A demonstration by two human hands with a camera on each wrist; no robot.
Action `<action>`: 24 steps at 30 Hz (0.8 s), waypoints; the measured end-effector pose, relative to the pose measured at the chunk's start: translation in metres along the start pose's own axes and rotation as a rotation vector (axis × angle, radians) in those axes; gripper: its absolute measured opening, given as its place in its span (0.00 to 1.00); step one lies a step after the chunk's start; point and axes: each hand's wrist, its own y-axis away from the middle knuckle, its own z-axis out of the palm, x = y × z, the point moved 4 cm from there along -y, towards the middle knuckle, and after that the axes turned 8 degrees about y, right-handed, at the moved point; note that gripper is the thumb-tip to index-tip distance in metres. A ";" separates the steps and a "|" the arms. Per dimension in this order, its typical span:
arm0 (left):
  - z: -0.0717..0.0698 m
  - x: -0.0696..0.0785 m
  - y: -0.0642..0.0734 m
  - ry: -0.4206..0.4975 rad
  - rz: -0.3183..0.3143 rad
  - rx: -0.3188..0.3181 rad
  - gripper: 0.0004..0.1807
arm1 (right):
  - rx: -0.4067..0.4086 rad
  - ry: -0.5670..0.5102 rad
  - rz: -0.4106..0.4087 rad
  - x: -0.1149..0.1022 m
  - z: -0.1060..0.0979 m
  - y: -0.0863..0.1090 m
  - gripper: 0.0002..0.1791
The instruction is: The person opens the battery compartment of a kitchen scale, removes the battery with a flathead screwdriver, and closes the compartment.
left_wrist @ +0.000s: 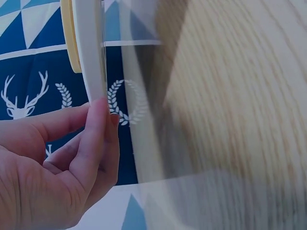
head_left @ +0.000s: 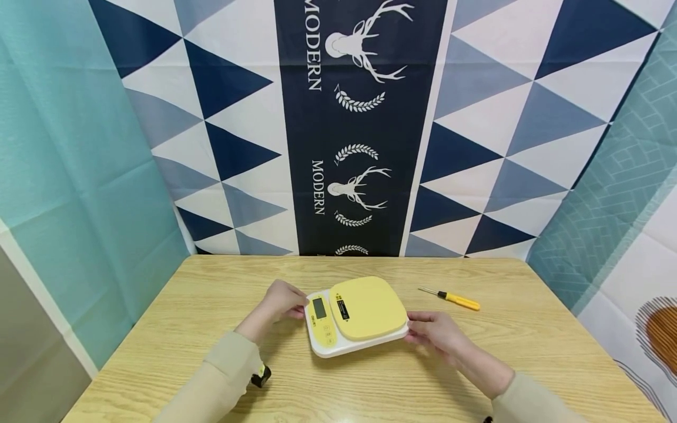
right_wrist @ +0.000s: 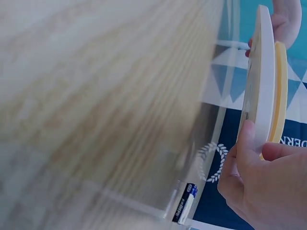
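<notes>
A kitchen scale with a yellow platform, white body and small grey display is held between both hands, its display end toward the left. My left hand pinches the display end between thumb and fingers. The opposite end is gripped by my right hand. In the left wrist view, the scale's white edge stands off the tabletop, pinched by the left hand. From the right wrist, the scale's underside shows at a slant, with the right hand on its near end.
A screwdriver with a yellow handle lies on the wooden table, right of the scale. The right wrist view shows a battery on the tabletop. Beside the left sleeve is a small black-and-yellow thing. A patterned curtain hangs behind the table.
</notes>
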 end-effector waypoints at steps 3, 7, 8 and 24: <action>-0.003 0.004 0.003 -0.014 0.023 0.004 0.10 | 0.001 0.000 -0.007 -0.003 -0.002 -0.002 0.24; -0.005 0.009 0.008 -0.010 0.043 0.001 0.09 | -0.009 0.017 -0.005 -0.006 -0.004 -0.004 0.23; -0.005 0.010 0.009 -0.005 0.045 -0.001 0.09 | -0.014 0.023 -0.007 -0.007 -0.004 -0.004 0.23; -0.012 0.012 0.023 0.019 0.065 -0.018 0.08 | -0.049 0.071 -0.040 -0.022 -0.006 -0.015 0.23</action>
